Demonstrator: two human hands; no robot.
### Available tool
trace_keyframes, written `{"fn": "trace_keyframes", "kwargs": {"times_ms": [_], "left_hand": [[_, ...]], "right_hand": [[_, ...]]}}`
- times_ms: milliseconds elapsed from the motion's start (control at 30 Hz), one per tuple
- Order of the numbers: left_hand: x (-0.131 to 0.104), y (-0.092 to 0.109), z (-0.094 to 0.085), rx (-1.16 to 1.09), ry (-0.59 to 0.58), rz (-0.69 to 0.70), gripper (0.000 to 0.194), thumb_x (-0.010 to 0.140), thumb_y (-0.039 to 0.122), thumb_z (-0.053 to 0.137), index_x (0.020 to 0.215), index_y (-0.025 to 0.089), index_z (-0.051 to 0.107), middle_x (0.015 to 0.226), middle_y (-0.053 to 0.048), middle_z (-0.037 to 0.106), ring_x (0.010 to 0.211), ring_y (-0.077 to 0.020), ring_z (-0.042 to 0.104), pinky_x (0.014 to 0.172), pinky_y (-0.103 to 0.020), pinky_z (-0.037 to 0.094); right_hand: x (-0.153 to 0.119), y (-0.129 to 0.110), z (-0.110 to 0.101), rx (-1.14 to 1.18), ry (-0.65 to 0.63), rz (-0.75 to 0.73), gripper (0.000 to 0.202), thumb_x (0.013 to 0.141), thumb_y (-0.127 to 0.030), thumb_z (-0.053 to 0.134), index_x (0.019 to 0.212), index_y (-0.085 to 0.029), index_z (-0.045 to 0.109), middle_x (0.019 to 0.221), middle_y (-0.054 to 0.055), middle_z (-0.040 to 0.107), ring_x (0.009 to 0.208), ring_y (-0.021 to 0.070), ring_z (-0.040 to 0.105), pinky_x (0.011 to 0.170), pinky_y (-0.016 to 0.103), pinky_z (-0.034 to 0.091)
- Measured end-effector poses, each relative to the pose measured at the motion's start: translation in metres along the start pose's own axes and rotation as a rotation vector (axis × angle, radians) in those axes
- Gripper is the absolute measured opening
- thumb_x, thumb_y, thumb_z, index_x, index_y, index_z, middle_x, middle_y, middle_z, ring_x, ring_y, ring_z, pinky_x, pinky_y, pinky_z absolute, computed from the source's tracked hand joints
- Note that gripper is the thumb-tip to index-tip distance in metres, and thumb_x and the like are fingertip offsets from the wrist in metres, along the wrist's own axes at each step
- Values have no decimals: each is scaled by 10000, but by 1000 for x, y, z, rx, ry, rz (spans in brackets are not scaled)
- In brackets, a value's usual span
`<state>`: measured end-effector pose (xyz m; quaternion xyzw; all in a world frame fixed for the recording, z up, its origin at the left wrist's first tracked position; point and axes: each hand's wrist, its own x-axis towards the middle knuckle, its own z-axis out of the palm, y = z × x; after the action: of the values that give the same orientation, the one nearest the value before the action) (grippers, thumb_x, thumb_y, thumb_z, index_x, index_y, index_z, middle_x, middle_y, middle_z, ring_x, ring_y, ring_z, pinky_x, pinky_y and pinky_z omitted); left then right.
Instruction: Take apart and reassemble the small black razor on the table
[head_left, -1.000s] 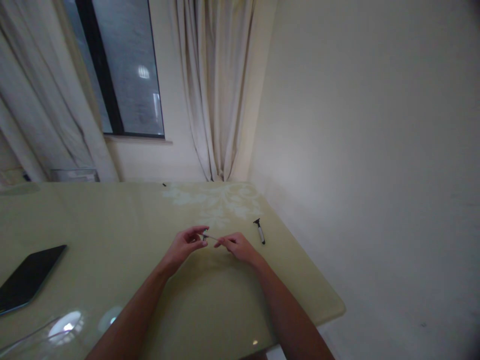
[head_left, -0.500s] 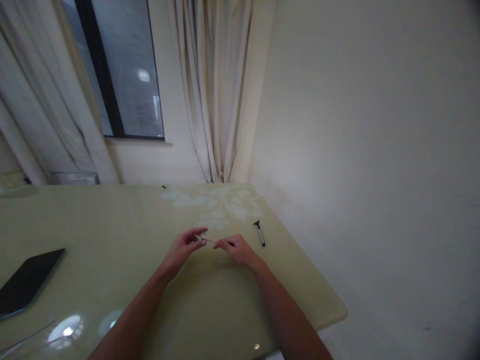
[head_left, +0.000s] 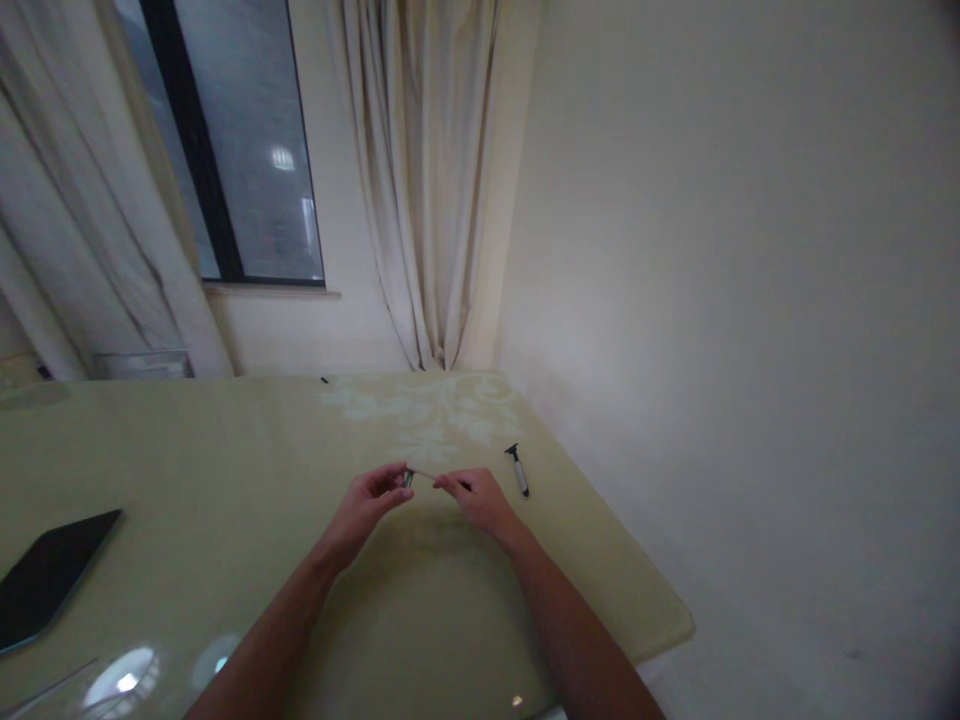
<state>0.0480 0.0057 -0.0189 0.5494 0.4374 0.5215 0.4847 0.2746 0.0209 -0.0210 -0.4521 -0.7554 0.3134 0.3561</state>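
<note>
Over the table, my left hand pinches a small dark piece with a shiny edge between thumb and fingers; its kind is too small to make out. Closed around one end of a thin pale stick is my right hand. The stick's far tip meets or nearly meets the small piece at my left fingertips; contact is unclear. To the right of my right hand lies a razor with a grey and black handle, its head pointing away from me.
The pale green table has a glossy top and a rounded right corner. A black flat panel lies at the left. Near the back edge is a tiny dark bit. Curtains, a window and a wall stand behind and right.
The small piece in my left hand has turned, now showing its shiny edge below the stick's tip. The stick looks thinner from its new angle. The razor lies where it was.
</note>
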Motion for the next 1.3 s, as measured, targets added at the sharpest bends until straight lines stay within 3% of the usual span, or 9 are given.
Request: {"fn": "trace_keyframes", "kwargs": {"times_ms": [133, 300, 467, 633, 833, 1000, 1300], "left_hand": [[-1, 2, 2, -27, 49, 20, 539, 659, 454, 867, 1140, 229, 780, 880, -16, 685, 823, -175, 614, 809, -303, 497], [-1, -1, 4, -24, 14, -1, 513, 630, 453, 884, 1071, 206, 796, 821, -10, 668, 789, -173, 600, 784, -298, 480], [-1, 2, 6, -31, 42, 17, 551, 676, 476, 858, 1157, 219, 776, 813, 1, 640, 760, -154, 566, 734, -269, 447], [-2, 1, 7, -57, 4, 12, 508, 643, 454, 884, 1076, 205, 795, 776, 12, 616, 761, -156, 560, 757, -278, 446], [1, -7, 5, 2, 47, 33, 585, 725, 469, 834, 1244, 218, 733, 770, 13, 626, 736, -150, 553, 720, -262, 420], [3, -13, 5, -23, 23, 34, 548, 698, 440, 861, 1187, 219, 752, 827, -5, 668, 816, -177, 603, 802, -291, 446], [2, -11, 8, -47, 30, 41, 546, 737, 448, 834, 1220, 209, 747, 784, -7, 663, 740, -147, 549, 703, -255, 423]], "right_hand": [[-1, -2, 2, 100, -125, -11, 577, 973, -624, 505, 992, -154, 840, 573, -21, 455, 561, 119, 373, 570, 246, 281], [-1, 1, 2, 10, 15, 11, 548, 967, -609, 527, 971, -159, 839, 595, -13, 477, 599, 131, 424, 582, 249, 270], [-1, -1, 2, 59, -100, -21, 569, 984, -606, 492, 984, -156, 839, 581, -18, 463, 573, 123, 385, 580, 246, 279], [-1, -1, 2, 33, 27, 8, 561, 979, -593, 500, 971, -147, 840, 603, -2, 519, 603, 134, 437, 595, 248, 294], [-3, -3, 4, 94, -87, -12, 552, 977, -587, 513, 988, -141, 839, 606, -8, 513, 583, 121, 404, 581, 247, 289], [-2, -1, 2, 73, 26, -8, 553, 976, -585, 509, 956, -143, 841, 625, 6, 553, 612, 136, 455, 600, 251, 302], [-2, 1, 7, 47, 14, -30, 559, 994, -568, 482, 927, -140, 836, 605, -3, 528, 592, 130, 448, 585, 250, 282]]}}
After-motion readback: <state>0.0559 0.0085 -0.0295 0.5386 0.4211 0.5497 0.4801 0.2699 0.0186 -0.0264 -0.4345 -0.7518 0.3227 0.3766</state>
